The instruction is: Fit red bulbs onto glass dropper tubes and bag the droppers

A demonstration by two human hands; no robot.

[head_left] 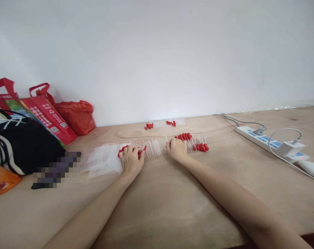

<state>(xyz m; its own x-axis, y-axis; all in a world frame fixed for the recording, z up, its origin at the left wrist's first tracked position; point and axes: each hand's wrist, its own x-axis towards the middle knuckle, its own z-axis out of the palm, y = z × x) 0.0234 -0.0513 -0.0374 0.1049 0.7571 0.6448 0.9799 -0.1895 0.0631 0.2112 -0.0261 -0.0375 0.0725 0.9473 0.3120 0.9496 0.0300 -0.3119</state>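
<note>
A row of thin white sticks (154,147) lies side by side on the wooden table. My left hand (132,159) is at the row's left end, its fingers curled over a small heap of soft-looking red pieces (122,150). One elongated red piece (142,151) sticks out by its thumb and fingertips. My right hand (177,148) is closed in a pinch over the middle of the row, with one white stick (166,138) rising from its fingertips. Just right of it, red rounded ends (184,136) cap sticks at the back, and more red ends (201,147) cap sticks at the front.
Clear plastic bags (102,159) lie left of my left hand. Small red pieces (149,126) sit on another bag (159,123) by the wall. A white power strip (260,136) with cables is at right. Red bags (75,116) and a black cloth bag (35,145) stand at left.
</note>
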